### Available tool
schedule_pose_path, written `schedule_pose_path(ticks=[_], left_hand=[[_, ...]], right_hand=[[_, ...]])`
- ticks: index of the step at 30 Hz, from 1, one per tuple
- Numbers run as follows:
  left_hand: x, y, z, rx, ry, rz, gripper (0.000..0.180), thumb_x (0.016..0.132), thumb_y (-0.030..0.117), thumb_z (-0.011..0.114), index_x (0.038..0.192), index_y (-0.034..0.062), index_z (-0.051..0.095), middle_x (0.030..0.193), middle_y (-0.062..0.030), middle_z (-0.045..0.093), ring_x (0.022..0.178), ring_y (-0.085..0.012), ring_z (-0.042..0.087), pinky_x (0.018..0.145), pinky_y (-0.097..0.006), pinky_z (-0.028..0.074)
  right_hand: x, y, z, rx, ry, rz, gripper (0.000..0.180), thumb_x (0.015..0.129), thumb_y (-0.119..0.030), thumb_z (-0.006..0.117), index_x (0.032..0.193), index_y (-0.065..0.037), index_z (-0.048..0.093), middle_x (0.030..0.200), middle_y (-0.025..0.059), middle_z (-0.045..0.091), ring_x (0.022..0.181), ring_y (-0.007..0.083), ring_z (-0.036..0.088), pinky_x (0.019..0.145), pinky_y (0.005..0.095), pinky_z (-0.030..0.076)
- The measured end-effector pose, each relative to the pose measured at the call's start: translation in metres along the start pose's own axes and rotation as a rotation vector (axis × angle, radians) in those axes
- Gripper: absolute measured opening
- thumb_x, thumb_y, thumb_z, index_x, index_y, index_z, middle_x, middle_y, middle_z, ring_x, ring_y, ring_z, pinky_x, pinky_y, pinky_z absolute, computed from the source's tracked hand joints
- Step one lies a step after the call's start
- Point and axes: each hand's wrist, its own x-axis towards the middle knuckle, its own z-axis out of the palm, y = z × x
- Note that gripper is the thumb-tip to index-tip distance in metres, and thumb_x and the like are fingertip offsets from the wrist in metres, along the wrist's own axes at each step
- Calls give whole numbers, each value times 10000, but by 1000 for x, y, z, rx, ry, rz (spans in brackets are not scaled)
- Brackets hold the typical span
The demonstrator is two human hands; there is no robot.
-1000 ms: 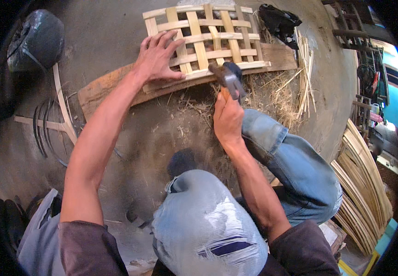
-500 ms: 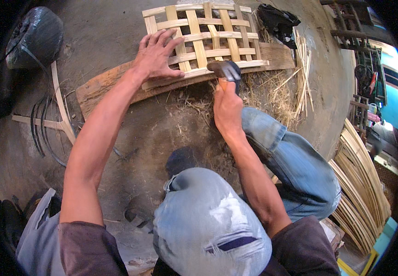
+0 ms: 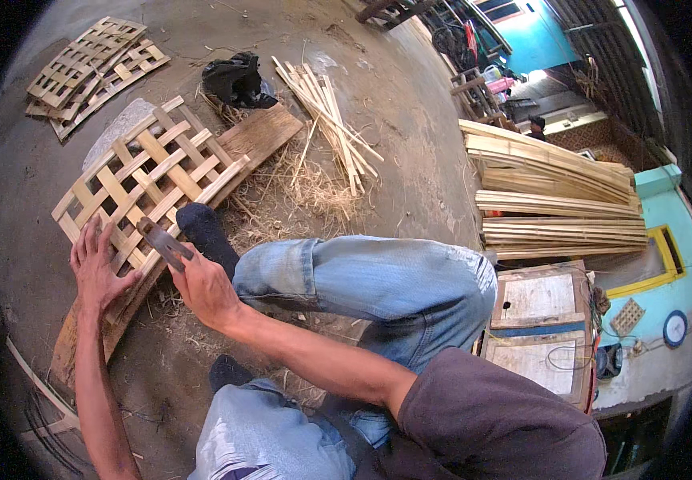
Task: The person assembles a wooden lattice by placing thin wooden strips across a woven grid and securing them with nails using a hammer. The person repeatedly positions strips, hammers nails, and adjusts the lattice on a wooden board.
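Note:
A woven lattice panel of bamboo strips (image 3: 150, 172) lies on a long wooden plank (image 3: 254, 136) on the ground. My left hand (image 3: 96, 268) presses flat, fingers spread, on the panel's near edge. My right hand (image 3: 206, 288) grips the handle of a dark metal blade tool (image 3: 162, 242), whose head rests over the panel's near corner, just right of the left hand. My foot in a dark sock (image 3: 206, 232) sits beside the panel. My bent knees in blue jeans fill the lower middle.
Finished lattice panels (image 3: 90, 68) are stacked at far left. A black bag (image 3: 238, 78) and a bundle of thin bamboo sticks (image 3: 326, 112) lie beyond the plank. Long split bamboo slats (image 3: 558, 196) are piled at right, near wooden boxes (image 3: 538, 320). Straw litters the floor.
The view has swung round, so the panel now lies at the left. My left hand still presses the panel, and my right hand still holds the tool at its edge.

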Motion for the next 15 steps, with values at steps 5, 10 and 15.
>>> schedule_pose_path(ticks=[5, 10, 15], left_hand=[[3, -32, 14, 96, 112, 49, 1171, 586, 806, 698, 1556, 266, 324, 1624, -104, 254, 1485, -332, 256, 1165, -565, 224], [2, -1, -1, 103, 69, 68, 1121, 612, 822, 700, 1539, 310, 331, 1601, -70, 275, 1476, -318, 265, 1160, -590, 247], [-8, -3, -6, 38, 90, 38, 1093, 641, 829, 666, 1533, 303, 316, 1590, -65, 281, 1481, -293, 233, 1213, -554, 167]], right_hand=[[7, -3, 9, -96, -6, -138, 146, 928, -92, 579, 1047, -9, 573, 906, 250, 637, 765, 444, 654, 653, 518, 547], [-10, 23, -5, -129, -51, 52, 177, 1004, -194, 537, 1004, -23, 585, 791, 256, 639, 732, 479, 643, 589, 552, 500], [-4, 13, 0, -210, -153, 53, 195, 998, -156, 548, 1094, 9, 510, 779, 306, 627, 775, 518, 624, 609, 588, 481]])
